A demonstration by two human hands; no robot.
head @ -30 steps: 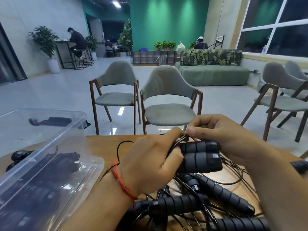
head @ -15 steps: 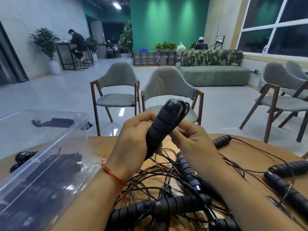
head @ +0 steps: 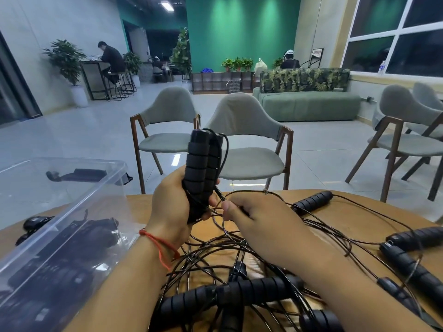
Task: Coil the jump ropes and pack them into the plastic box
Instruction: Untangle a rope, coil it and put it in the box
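Observation:
My left hand (head: 171, 208) grips a pair of black foam jump rope handles (head: 200, 164), held upright side by side above the table. My right hand (head: 259, 218) pinches that rope's thin black cord (head: 225, 152) just below the handles. A tangle of black cords (head: 215, 255) with several more foam handles (head: 239, 291) lies on the wooden table (head: 359, 212) under my forearms. The clear plastic box (head: 72, 219) stands tilted at the left, with dark coiled ropes (head: 79, 245) inside.
More loose handles lie at the right: one (head: 311, 202) behind my right hand and a pair (head: 412, 255) near the table's right edge. Two grey chairs (head: 242, 140) stand just beyond the table's far edge. People sit far back in the room.
The two handles went from lying sideways in both hands to standing upright in my left hand. My right hand dropped from the handles to the cord below them.

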